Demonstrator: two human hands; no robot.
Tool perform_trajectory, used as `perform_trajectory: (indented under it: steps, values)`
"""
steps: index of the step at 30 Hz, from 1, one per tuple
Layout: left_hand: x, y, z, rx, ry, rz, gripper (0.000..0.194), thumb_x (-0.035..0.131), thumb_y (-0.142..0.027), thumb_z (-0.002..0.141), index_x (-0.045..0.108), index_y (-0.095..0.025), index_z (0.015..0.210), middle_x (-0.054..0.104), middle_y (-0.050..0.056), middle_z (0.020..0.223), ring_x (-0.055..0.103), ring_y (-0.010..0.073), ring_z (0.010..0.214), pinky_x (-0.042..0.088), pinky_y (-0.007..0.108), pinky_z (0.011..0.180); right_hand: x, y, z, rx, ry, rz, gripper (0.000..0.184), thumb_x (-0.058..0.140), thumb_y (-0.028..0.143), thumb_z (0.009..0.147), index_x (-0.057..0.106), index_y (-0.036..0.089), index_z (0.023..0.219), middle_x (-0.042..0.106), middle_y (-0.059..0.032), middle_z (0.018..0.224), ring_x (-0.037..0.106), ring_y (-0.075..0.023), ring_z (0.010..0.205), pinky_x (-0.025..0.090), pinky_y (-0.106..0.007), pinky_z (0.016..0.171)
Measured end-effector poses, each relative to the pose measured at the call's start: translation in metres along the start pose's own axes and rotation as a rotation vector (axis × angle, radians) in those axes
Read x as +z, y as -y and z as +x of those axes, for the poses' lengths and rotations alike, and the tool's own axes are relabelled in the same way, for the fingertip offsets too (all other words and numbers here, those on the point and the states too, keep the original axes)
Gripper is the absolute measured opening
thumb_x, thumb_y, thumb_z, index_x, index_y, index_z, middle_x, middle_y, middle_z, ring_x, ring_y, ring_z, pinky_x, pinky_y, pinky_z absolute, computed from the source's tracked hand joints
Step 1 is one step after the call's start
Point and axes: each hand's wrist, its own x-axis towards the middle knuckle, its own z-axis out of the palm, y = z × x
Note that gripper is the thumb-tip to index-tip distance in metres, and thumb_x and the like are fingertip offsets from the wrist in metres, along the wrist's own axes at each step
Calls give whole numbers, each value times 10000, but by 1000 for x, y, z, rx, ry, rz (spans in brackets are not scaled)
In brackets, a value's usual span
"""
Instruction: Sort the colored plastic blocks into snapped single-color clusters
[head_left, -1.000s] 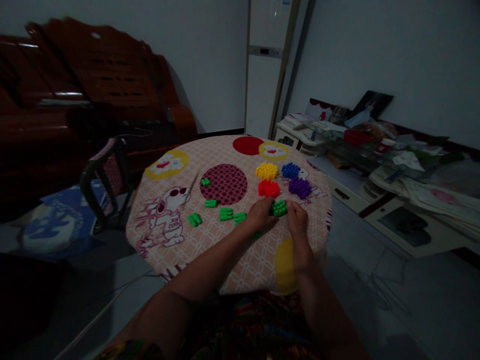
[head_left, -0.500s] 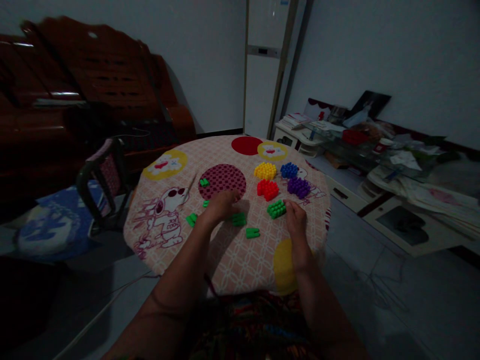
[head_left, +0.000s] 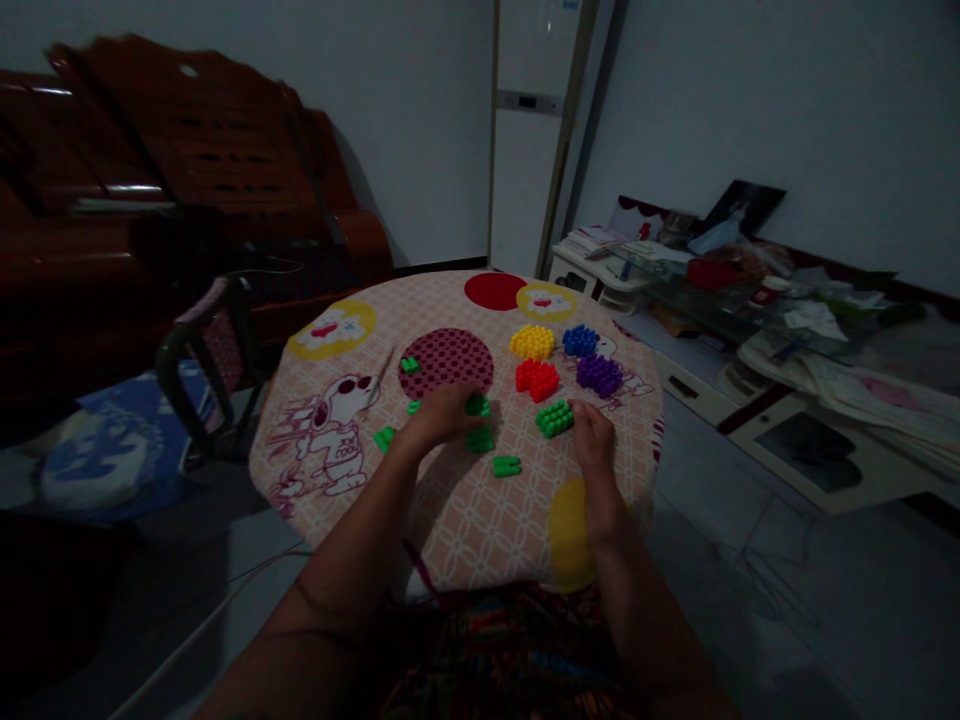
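My left hand [head_left: 444, 412] is over the middle of the table, its thumb and fingers closed around a green toy block [head_left: 478, 405]. Just below that lies another green block [head_left: 480, 440]. A forked green block [head_left: 506, 466] rests nearer me, and further green ones lie to the left, one partly hidden by my hand. My right hand [head_left: 594, 432] pinches the right end of a knobbly green block cluster [head_left: 554, 419]. Beyond it stand knobbly clusters in red [head_left: 536, 379], yellow [head_left: 532, 342], blue [head_left: 580, 340] and purple [head_left: 599, 375].
A patterned cloth covers the round table [head_left: 465, 540]. At the left are a folding chair [head_left: 206, 370] and a wooden sofa [head_left: 202, 150]. Along the right wall runs a low cabinet [head_left: 817, 440] cluttered with papers and a cup [head_left: 766, 291]. A tall white air conditioner [head_left: 525, 170] stands behind.
My left hand has opened slightly sideways, and a green block now shows between its thumb and fingers. My right hand stays at the green cluster.
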Motion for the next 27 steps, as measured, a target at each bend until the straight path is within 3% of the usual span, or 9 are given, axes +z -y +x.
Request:
perform_trajectory:
  steps: [3, 5, 12, 15, 18, 22, 27]
  values:
    - [11, -17, 16, 132, 10, -218, 297, 644, -263, 759, 670, -180, 1042, 729, 39, 946, 669, 189, 864, 508, 280, 780, 0, -1, 1, -6, -7, 4, 436, 455, 480, 897, 740, 155, 957, 756, -86, 921, 656, -233, 872, 518, -335, 796]
    - [22, -29, 23, 166, 18, -245, 284, 613, -229, 780, 672, -162, 1050, 734, 52, 963, 673, 181, 858, 506, 269, 773, -1, -2, 1, 1, -6, 1, 443, 451, 484, 900, 741, 155, 960, 756, -88, 933, 658, -235, 879, 517, -337, 802]
    - [46, -50, 28, 72, -42, 89, 206, 542, -216, 879, 717, -142, 960, 721, 121, 1013, 654, 235, 968, 474, 308, 851, -1, 2, 0, -8, 6, -1, 426, 445, 465, 909, 735, 154, 944, 748, -75, 895, 649, -221, 857, 509, -320, 788]
    - [47, -52, 32, 72, -158, 41, 173, 585, -229, 867, 718, -144, 937, 703, 105, 994, 636, 215, 958, 460, 292, 853, -1, 4, -1, -15, -2, 4, 409, 447, 456, 911, 733, 164, 915, 744, -70, 870, 645, -218, 847, 506, -313, 779]
    - [49, -56, 38, 60, -224, -95, 154, 600, -220, 852, 701, -138, 936, 684, 61, 871, 614, 176, 815, 452, 276, 766, -1, 3, -1, -22, 10, 1, 415, 444, 459, 917, 734, 163, 934, 746, -74, 892, 646, -217, 852, 504, -312, 781]
    - [59, -64, 41, 46, -255, -196, 170, 613, -189, 825, 683, -151, 974, 690, 31, 837, 590, 154, 748, 426, 262, 712, -1, 1, 0, -11, 9, 5, 421, 456, 465, 907, 737, 154, 952, 753, -86, 922, 653, -222, 855, 508, -325, 796]
    - [68, -73, 42, 38, -235, -143, 180, 596, -218, 863, 692, -156, 1003, 729, 72, 918, 630, 187, 822, 419, 280, 729, -1, 3, 1, -22, 3, 2, 406, 464, 461, 902, 741, 164, 920, 756, -84, 912, 652, -226, 848, 509, -328, 785]
